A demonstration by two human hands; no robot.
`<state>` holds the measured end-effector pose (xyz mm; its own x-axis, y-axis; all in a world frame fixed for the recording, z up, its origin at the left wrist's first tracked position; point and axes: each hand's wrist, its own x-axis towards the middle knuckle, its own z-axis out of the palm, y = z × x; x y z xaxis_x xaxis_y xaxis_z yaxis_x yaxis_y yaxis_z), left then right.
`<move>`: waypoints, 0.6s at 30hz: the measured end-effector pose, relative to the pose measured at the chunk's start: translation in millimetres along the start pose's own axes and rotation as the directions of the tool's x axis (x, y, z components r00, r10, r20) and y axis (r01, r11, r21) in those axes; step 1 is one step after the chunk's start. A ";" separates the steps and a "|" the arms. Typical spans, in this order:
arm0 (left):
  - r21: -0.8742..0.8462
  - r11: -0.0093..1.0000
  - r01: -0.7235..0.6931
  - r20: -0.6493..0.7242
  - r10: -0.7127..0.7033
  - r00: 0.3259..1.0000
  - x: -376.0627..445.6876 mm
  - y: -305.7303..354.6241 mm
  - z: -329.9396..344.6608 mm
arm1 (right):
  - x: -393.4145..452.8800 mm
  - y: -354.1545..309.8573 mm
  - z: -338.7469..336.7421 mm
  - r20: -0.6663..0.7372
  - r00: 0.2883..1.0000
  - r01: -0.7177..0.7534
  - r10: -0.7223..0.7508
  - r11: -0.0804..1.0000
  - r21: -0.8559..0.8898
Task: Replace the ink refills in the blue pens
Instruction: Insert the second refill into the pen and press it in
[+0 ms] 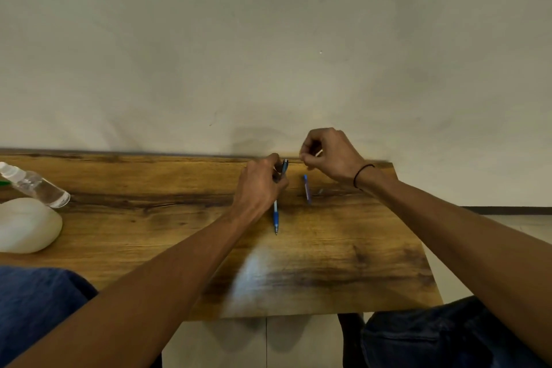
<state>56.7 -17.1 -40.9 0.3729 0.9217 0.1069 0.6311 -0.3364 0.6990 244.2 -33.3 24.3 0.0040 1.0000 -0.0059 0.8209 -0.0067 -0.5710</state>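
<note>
Nearest on the wooden table (328,263), the left hand (260,188) grips a blue pen (276,216). Just right lies a blue barrel piece (307,188). Beyond it, the right hand (328,152) pinches a thin pale refill (319,153), probably needing careful threading next.

Dim, flat, warm indoor light. Glare patch on the wooden table (254,275) near the front edge. Soft hand shadows on the wall (268,39). Wide-angle bowing at the edges, slightly soft overall.

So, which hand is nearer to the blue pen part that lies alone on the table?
Right. The right hand hovers just above and behind the loose pen part; the left hand, gripping another pen, is farther to its left.
</note>
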 end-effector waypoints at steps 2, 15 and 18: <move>0.007 1.000 0.000 -0.005 0.000 1.000 0.2 -0.5 -0.4 | 0.1 -13.8 -1.5 -0.039 0.998 0.048 -0.046 0.998 0.049; 0.018 1.000 0.002 0.007 -0.003 1.000 -0.6 0.0 1.4 | -6.0 -27.8 7.4 -0.069 0.991 0.123 -0.117 0.989 0.088; 0.021 1.000 0.007 0.001 -0.007 1.000 -0.7 -0.1 1.6 | -4.9 -27.7 7.1 -0.068 0.992 0.115 -0.109 0.988 0.101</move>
<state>57.5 -18.0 -42.2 0.3692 0.9238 0.1015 0.6474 -0.3341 0.6850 217.3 -38.0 34.3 -0.0469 0.9926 0.1118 0.7540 0.1086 -0.6478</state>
